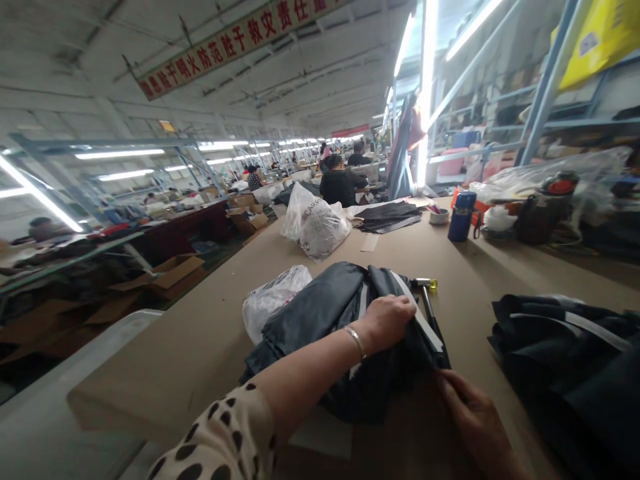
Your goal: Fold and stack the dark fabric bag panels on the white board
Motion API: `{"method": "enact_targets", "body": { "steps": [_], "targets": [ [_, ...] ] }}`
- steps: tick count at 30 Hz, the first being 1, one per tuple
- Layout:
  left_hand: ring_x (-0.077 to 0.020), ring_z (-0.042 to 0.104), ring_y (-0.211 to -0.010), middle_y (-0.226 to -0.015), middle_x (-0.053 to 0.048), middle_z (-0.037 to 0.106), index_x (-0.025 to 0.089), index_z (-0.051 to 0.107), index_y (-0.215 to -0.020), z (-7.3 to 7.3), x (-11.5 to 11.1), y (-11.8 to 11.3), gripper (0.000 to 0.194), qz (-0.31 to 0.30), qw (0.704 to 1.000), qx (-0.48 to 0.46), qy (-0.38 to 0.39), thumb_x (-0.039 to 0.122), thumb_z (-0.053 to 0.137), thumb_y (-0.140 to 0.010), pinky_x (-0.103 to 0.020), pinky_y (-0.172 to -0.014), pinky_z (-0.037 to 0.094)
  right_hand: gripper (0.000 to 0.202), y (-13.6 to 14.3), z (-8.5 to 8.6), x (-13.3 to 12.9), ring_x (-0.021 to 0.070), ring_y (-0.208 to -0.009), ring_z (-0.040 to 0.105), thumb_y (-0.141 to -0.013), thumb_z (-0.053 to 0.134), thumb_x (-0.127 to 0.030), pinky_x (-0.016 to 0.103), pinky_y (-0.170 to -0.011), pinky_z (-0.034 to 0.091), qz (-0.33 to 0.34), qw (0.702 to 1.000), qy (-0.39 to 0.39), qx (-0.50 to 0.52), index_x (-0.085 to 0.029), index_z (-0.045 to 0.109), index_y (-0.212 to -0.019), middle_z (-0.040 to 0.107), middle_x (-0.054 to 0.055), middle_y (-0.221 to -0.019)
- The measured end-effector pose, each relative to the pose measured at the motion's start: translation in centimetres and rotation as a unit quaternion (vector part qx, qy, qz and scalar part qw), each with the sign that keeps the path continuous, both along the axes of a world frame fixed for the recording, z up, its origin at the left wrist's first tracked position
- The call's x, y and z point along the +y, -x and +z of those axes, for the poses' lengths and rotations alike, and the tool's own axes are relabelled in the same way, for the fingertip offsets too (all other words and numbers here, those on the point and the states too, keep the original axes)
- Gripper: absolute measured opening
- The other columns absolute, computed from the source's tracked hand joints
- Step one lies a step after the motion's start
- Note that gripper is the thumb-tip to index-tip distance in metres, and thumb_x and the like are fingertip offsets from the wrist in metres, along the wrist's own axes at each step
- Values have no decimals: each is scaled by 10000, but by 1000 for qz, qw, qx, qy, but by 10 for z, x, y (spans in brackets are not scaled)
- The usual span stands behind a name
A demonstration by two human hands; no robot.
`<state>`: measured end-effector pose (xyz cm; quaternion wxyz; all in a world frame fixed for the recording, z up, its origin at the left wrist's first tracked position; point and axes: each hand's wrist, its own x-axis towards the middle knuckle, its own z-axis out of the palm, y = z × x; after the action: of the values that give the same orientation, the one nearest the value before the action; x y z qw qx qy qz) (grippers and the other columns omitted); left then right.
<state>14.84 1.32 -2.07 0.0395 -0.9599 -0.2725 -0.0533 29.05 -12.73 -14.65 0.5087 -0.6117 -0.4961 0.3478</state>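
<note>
Tabletop (200,327): tan
Workshop (45,110): tube-lit
White strip (426,327): lengthwise far-left to near-right
Left hand (389,323), right hand (470,408): gripping dark fabric (320,303)

Tabletop (200,340): two hands (390,320) (470,403), three dark cloth piles (320,307) (565,373) (387,217), one blue flask (462,217).

The fabric (320,300) is blue-black — the strip (429,331) white, sleeve (225,430) black-spotted cream.

Overhead banner (240,47): red "防范胜于救灾". Plastic bag (320,230): "CAR", further letters unclear.
</note>
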Motion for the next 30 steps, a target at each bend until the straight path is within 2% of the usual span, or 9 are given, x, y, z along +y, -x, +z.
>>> {"method": "enact_targets", "body": {
  "steps": [4, 9, 12, 15, 17, 19, 24, 26, 30],
  "targets": [
    [-154, 541, -877, -910, -62, 594, 132, 576, -853, 9, -43, 34, 183, -48, 991, -123, 32, 65, 409, -823, -265, -827, 446, 438, -12, 8, 5, 173, -724, 607, -718, 645, -565, 267, -663, 504, -106, 943, 32, 315, -192, 589, -941, 636, 27, -785],
    [-156, 496, -813, -850, -62, 582, 131, 568, -846, -9, -83, 51, 163, -109, 978, -156, 82, 65, 421, -821, -282, -789, 433, 485, 4, 27, 2, 148, -647, 597, -775, 589, -592, 246, -578, 471, 100, 846, 124, 509, -149, 620, -970, 653, 58, -803],
    [-164, 483, -798, -834, -59, 580, 131, 567, -847, -20, -94, 50, 149, -124, 974, -163, 98, 72, 434, -813, -297, -785, 432, 307, 20, 41, 1, 144, -667, 591, -811, 620, -440, 245, -619, 471, 128, 847, 152, 494, -152, 609, -916, 647, 30, -771],
    [-162, 504, -859, -924, -69, 588, 130, 572, -923, -18, -100, 51, 181, -105, 962, -209, 139, 77, 421, -839, -295, -828, 436, 307, 19, 57, 4, 149, -666, 584, -795, 629, -429, 251, -638, 467, 95, 907, 140, 387, -169, 584, -951, 646, 10, -770],
    [-155, 519, -932, -1011, -73, 578, 140, 569, -1002, -11, -104, 51, 195, -51, 934, -294, 197, 105, 442, -857, -281, -865, 433, 320, 10, 71, 7, 170, -708, 581, -817, 573, -467, 271, -668, 453, 80, 971, 87, 208, -166, 577, -926, 638, 24, -795],
    [-145, 533, -914, -1003, -65, 575, 154, 559, -1053, -3, -107, 49, 199, 41, 876, -378, 298, 199, 491, -871, -269, -836, 449, 307, 1, 88, 8, 177, -722, 556, -863, 495, -454, 272, -665, 418, 59, 998, 24, -26, -160, 569, -812, 610, 39, -777],
    [-148, 546, -797, -945, -58, 535, 132, 443, -1144, 12, -111, 35, 468, 179, 658, -463, 567, 448, 566, -821, -254, -631, 491, 262, 13, 108, 1, 145, -646, 531, -919, 456, -317, 255, -590, 331, 43, 914, -97, -391, -182, 510, -701, 552, 20, -726],
    [-154, 561, -817, -960, -56, 529, 138, 414, -1146, 11, -111, 31, 495, 205, 620, -480, 586, 471, 567, -813, -253, -635, 493, 240, 23, 98, -4, 152, -630, 547, -917, 467, -285, 262, -570, 326, 34, 883, -122, -453, -192, 500, -699, 546, 14, -708],
    [-132, 553, -739, -905, -38, 535, 149, 443, -1092, -5, -106, 34, 408, 226, 589, -482, 608, 371, 580, -779, -216, -555, 443, 196, 31, 63, -13, 152, -601, 603, -921, 432, -271, 256, -518, 391, 78, 873, -192, -442, -222, 548, -770, 591, 13, -706]
  ]
}}
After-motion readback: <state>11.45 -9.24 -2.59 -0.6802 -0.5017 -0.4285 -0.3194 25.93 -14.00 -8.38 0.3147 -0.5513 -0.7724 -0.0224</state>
